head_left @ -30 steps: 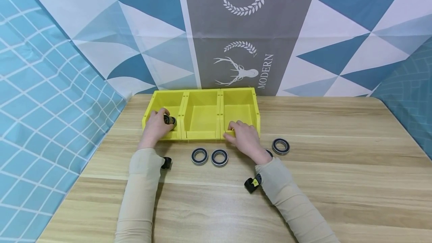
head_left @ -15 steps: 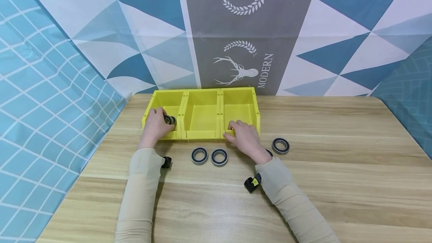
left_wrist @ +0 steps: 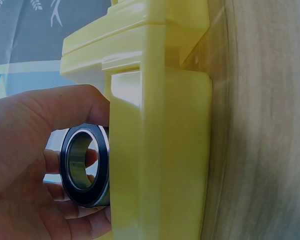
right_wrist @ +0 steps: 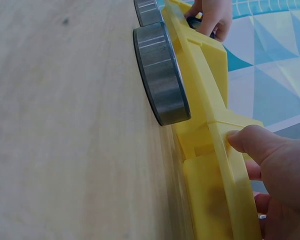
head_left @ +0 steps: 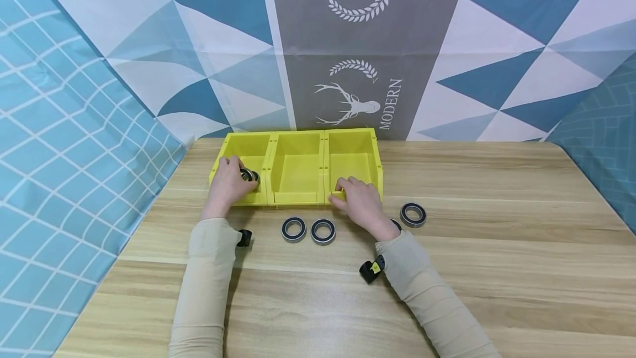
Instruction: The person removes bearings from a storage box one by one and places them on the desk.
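My left hand [head_left: 228,184] reaches into the left compartment of the yellow storage bins [head_left: 297,199]. It grips a black-and-silver ball bearing [left_wrist: 85,165], thumb on one side and fingers behind it. A second dark ring [head_left: 255,177] shows right beside it in the head view; whether the hand holds that one too, I cannot tell. On the right bin's front lip, my right hand [head_left: 362,203] grips the wall, with the thumb [right_wrist: 250,140] on the outer face and the fingers curled inside. Those fingertips are partly hidden.
Two bearings, one left [head_left: 293,230] and one right [head_left: 323,232], lie flat before the middle bin. Another bearing [head_left: 413,215] lies right of the bins, and one [head_left: 396,225] is mostly hidden by the right wrist. A patterned cloth backdrop [head_left: 427,70] stands behind the wooden table [head_left: 308,303].
The left hand has shifted very slightly up and left, and the bearing in it has turned a little. My right hand keeps its place on the bin.
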The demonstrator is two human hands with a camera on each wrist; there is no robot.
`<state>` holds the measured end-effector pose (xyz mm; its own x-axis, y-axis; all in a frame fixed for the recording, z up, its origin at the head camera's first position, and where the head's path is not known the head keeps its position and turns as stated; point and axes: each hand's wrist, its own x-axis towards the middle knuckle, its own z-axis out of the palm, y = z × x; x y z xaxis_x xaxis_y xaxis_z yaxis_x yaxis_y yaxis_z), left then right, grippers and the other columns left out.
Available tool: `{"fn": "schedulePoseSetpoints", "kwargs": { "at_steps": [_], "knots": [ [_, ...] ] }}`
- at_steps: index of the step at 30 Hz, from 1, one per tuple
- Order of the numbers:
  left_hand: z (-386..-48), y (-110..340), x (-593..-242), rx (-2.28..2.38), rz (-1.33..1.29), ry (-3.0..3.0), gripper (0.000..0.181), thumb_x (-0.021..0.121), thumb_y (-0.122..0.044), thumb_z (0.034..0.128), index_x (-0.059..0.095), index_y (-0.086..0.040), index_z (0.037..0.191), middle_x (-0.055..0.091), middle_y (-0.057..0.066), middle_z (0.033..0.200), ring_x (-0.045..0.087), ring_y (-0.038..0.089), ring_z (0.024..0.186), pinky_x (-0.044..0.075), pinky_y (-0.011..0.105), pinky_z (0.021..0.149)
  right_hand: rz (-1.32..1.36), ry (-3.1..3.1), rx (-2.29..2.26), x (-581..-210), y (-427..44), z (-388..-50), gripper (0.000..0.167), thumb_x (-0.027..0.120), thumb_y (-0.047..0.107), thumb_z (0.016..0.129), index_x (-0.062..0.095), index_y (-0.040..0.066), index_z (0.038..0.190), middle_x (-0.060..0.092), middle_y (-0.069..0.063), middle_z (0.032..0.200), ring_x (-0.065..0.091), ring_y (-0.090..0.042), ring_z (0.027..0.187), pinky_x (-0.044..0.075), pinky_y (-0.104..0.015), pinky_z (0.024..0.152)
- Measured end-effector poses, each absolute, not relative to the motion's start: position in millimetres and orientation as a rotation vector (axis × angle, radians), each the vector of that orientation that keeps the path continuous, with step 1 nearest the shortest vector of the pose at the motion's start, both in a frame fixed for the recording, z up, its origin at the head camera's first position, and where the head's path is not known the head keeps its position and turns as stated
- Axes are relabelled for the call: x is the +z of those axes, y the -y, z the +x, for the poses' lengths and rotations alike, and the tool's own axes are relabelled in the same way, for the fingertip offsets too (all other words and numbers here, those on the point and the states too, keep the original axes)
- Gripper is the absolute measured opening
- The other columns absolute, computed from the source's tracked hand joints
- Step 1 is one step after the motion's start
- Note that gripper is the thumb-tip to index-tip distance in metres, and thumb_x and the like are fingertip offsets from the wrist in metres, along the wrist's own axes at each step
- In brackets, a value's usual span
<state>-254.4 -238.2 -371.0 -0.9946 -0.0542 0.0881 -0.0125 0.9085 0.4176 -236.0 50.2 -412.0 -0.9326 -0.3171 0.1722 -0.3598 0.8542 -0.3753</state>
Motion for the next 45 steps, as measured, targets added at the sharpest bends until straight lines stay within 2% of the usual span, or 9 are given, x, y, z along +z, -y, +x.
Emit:
{"fn": "schedulePoseSetpoints", "kwargs": {
  "at_steps": [13, 27, 37, 45],
  "knots": [
    [-249.6, 235.6, -358.7, -0.566, -0.025, 3.046, 0.041, 0.066, -0.022, 0.0775, 0.047, 0.003, 0.105, 0.048, 0.019, 0.099, 0.046, 0.032, 0.087, 0.042, 0.045, 0.078, 0.521, 2.940, 0.636, -411.0, -50.1, -235.4, 0.028, 0.055, 0.040, 0.086, 0.059, 0.014, 0.095, 0.054, -0.001, 0.079, 0.050, -0.019, 0.072, 0.039, -0.036, 0.069],
    [-241.1, 225.2, -342.9, -0.464, -0.155, 3.160, 0.040, 0.066, -0.020, 0.0748, 0.051, 0.003, 0.104, 0.052, 0.016, 0.092, 0.047, 0.028, 0.080, 0.042, 0.039, 0.070, 0.527, 2.936, 0.622, -410.7, -50.1, -234.8, 0.028, 0.055, 0.041, 0.086, 0.058, 0.014, 0.095, 0.054, -0.001, 0.078, 0.050, -0.018, 0.071, 0.039, -0.036, 0.068],
    [-235.2, 216.6, -336.1, -0.456, -0.216, 3.210, 0.033, 0.068, -0.019, 0.0736, 0.054, 0.000, 0.097, 0.056, 0.012, 0.085, 0.049, 0.026, 0.077, 0.042, 0.036, 0.068, 0.534, 2.935, 0.625, -411.2, -50.3, -235.8, 0.028, 0.055, 0.041, 0.087, 0.059, 0.014, 0.096, 0.054, -0.002, 0.079, 0.050, -0.019, 0.072, 0.039, -0.036, 0.068],
    [-233.3, 212.7, -335.0, -0.438, -0.301, 3.261, 0.027, 0.069, -0.017, 0.0721, 0.054, -0.002, 0.089, 0.052, 0.008, 0.074, 0.048, 0.022, 0.069, 0.039, 0.031, 0.063, 0.530, 2.924, 0.612, -411.3, -50.3, -235.1, 0.027, 0.055, 0.040, 0.086, 0.059, 0.014, 0.094, 0.054, -0.002, 0.078, 0.051, -0.019, 0.072, 0.040, -0.037, 0.068]
  ]
}}
